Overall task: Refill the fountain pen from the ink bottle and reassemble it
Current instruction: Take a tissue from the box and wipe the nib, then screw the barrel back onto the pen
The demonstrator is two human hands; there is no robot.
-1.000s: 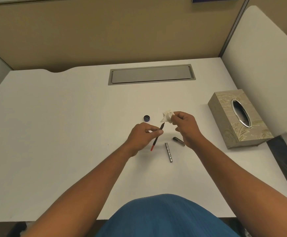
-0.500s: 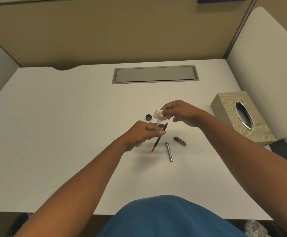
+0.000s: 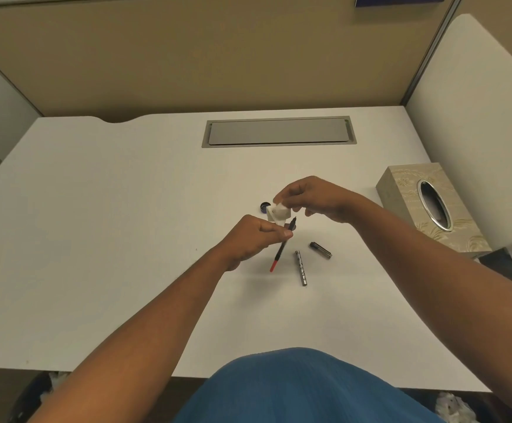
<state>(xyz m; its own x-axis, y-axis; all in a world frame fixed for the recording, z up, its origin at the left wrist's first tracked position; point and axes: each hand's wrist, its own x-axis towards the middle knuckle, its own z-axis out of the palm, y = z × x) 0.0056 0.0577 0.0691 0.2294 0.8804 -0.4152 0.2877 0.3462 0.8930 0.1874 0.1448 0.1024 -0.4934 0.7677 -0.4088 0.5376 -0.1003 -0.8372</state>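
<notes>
Over the white desk (image 3: 126,209) our left hand (image 3: 250,238) pinches the pen's nib section with converter (image 3: 282,248) while our right hand (image 3: 315,196) grips a tissue (image 3: 279,212); we should wipe lightly, nib upward.

White desk (image 3: 96,209), tan partition wall (image 3: 187,56), tissue box (image 3: 407,193)

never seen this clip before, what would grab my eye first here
The two hands meeting at the middle of the white desk: the left hand pinches a thin black pen section with a red end, while the right hand holds a crumpled white tissue by its tip. Just right of them lie a metal pen barrel and a dark pen cap, and a patterned tissue box sits at the right edge.
</notes>
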